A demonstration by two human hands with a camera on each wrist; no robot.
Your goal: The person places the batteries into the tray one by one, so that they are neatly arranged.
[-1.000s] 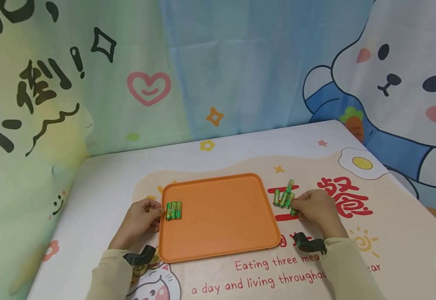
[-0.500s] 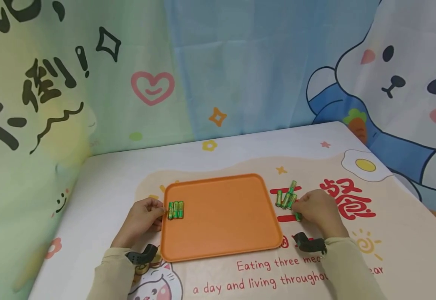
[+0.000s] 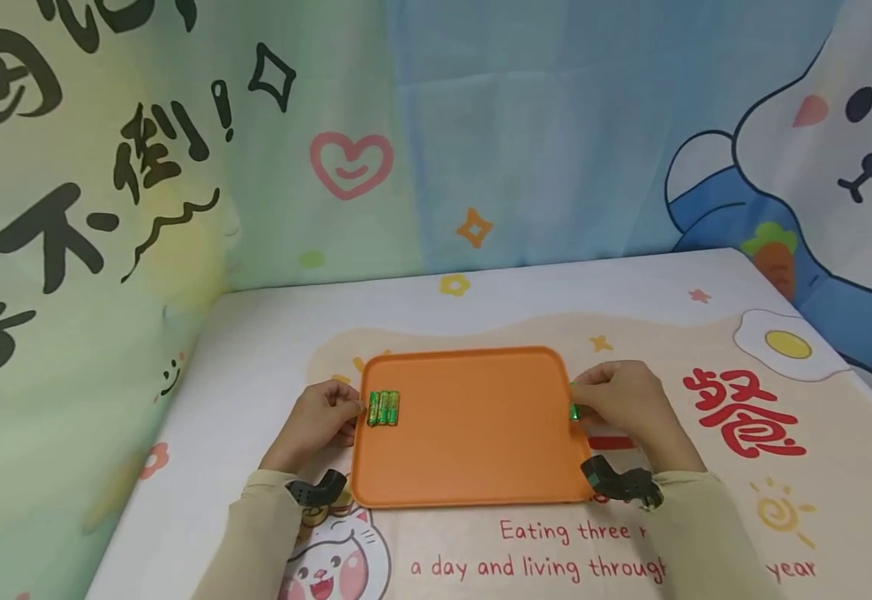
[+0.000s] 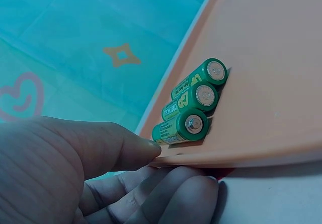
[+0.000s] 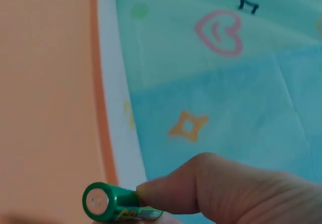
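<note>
Three green batteries lie side by side near the left end of an orange tray. My left hand holds the tray's left rim, its thumb above and the other fingers underneath. The thumb tip is close to the nearest battery; whether they touch I cannot tell. At the tray's right rim, my right hand pinches a green battery, its flat end facing the right wrist camera. That hand blocks the head view of the tabletop right behind it, where loose batteries lay earlier.
The tray rests on a table covered by a printed cloth with red lettering and cartoon figures. A patterned curtain hangs behind the table's back edge. Each wrist carries a black camera mount.
My right hand has moved left from the loose batteries to the tray's right rim, bringing one battery. The left hand stays at the left rim. The head view has turned left.
</note>
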